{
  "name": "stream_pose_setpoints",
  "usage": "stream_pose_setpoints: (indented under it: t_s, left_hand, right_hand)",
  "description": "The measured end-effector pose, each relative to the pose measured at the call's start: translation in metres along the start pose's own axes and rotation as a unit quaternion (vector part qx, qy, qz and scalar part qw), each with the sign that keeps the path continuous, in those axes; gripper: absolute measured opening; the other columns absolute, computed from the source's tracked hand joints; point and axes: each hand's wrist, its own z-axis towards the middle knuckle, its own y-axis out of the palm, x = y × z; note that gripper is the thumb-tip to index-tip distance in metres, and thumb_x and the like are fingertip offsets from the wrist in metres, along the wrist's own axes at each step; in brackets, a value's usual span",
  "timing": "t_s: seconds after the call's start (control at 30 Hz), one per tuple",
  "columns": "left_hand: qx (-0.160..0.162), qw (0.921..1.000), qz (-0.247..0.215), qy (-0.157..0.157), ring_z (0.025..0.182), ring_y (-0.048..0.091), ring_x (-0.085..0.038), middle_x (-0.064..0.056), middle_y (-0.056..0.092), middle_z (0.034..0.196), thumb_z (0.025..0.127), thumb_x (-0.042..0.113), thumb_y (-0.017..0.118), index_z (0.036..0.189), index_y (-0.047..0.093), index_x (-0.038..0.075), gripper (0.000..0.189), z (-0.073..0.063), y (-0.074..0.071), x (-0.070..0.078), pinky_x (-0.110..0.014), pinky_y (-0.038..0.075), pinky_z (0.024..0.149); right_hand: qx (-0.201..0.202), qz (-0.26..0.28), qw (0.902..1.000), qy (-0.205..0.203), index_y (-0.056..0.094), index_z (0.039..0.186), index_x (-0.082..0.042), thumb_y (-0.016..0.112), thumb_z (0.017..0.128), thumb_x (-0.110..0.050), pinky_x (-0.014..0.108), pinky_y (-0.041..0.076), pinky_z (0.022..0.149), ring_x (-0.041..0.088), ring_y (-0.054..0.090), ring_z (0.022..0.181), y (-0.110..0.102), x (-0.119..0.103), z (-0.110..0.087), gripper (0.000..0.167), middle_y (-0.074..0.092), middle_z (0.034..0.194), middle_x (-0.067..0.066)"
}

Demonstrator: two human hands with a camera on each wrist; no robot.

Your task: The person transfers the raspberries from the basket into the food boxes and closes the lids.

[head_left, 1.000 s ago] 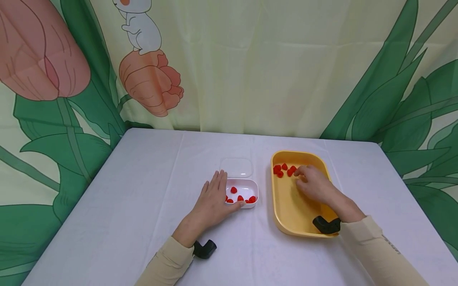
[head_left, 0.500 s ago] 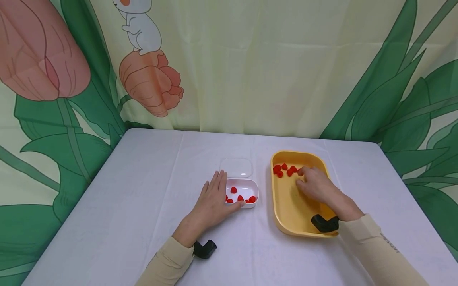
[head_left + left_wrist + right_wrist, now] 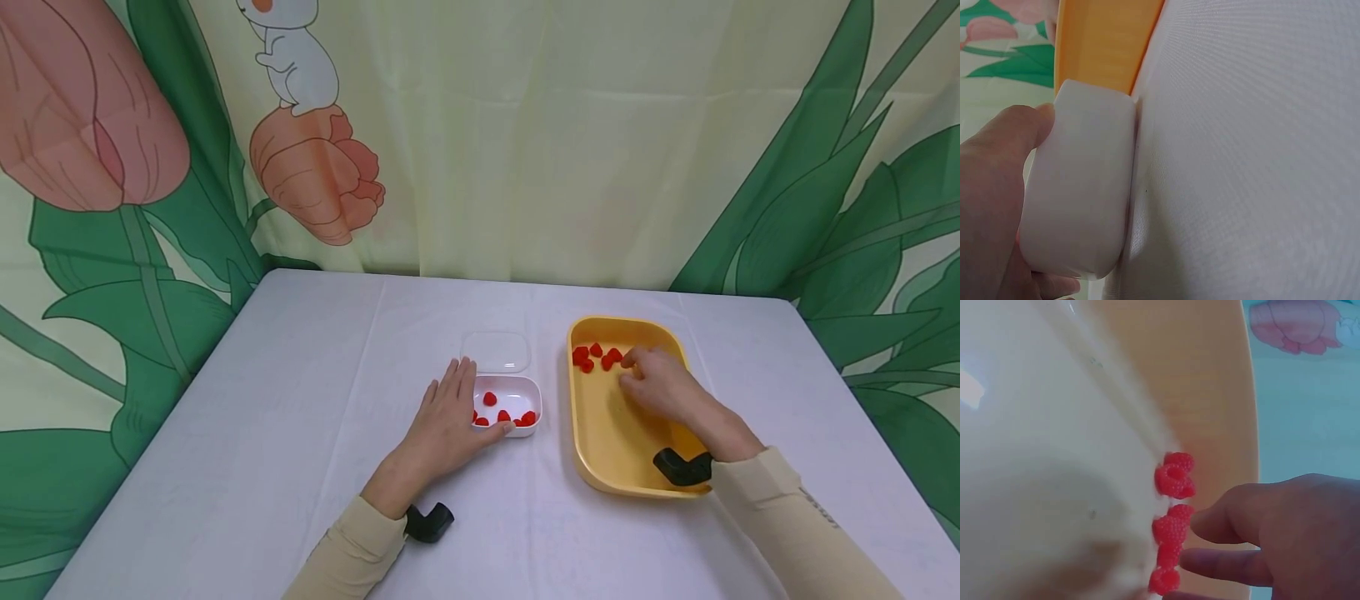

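Observation:
My left hand (image 3: 442, 421) lies against a small white plastic box (image 3: 533, 392), straight fingers along its left side and thumb at its near rim. In the left wrist view the thumb touches the top of the box wall (image 3: 1079, 181). Several red raspberries (image 3: 490, 399) lie in the box, some partly hidden by the hand. My right hand (image 3: 663, 387) reaches into a yellow tray (image 3: 600, 454), where several more raspberries (image 3: 587, 365) sit near the far wall. In the right wrist view its thumb and fingertips, with a gap between them, are right at a row of raspberries (image 3: 1170, 531).
A clear plastic lid (image 3: 495, 352) lies flat just beyond the white box. The tray stands to the right of the box on a white-covered table (image 3: 300, 400). A printed curtain (image 3: 585, 150) hangs behind the table. Each wrist bears a black camera mount (image 3: 430, 523).
My right hand shifts only slightly among the raspberries in the tray; one raspberry at its fingertips has become hidden. The left hand and the white box stay where they were.

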Motion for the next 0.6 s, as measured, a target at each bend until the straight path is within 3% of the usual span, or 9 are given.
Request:
stream_pose_setpoints:
  t_s: [0.23,0.6]
  left_hand:
    - [0.0,1.0,-0.001,0.001,0.155,0.013,-0.03,-0.01,0.02,0.166,0.082,0.064,0.063,0.158,0.018,0.008,0.105,0.0012,0.0,-0.0015,-0.057,0.018,0.123]
    - [-0.007,1.0,-0.004,-0.002,0.155,0.013,-0.029,-0.009,0.019,0.166,0.083,0.066,0.062,0.159,0.017,0.008,0.105,0.0018,0.0004,-0.0025,-0.056,0.017,0.123]
  right_hand:
    - [0.017,0.014,0.9996,-0.017,0.06,0.12,0.007,0.057,0.094,-0.011,0.048,0.053,0.091,0.035,0.051,0.098,-0.0002,0.0004,0.0004,0.031,0.058,0.115,0.026]
    - [0.01,-0.009,0.9999,-0.002,0.059,0.115,0.01,0.058,0.094,-0.011,0.027,0.047,0.066,0.026,0.052,0.08,0.0055,0.0054,0.0052,0.03,0.06,0.092,0.018]
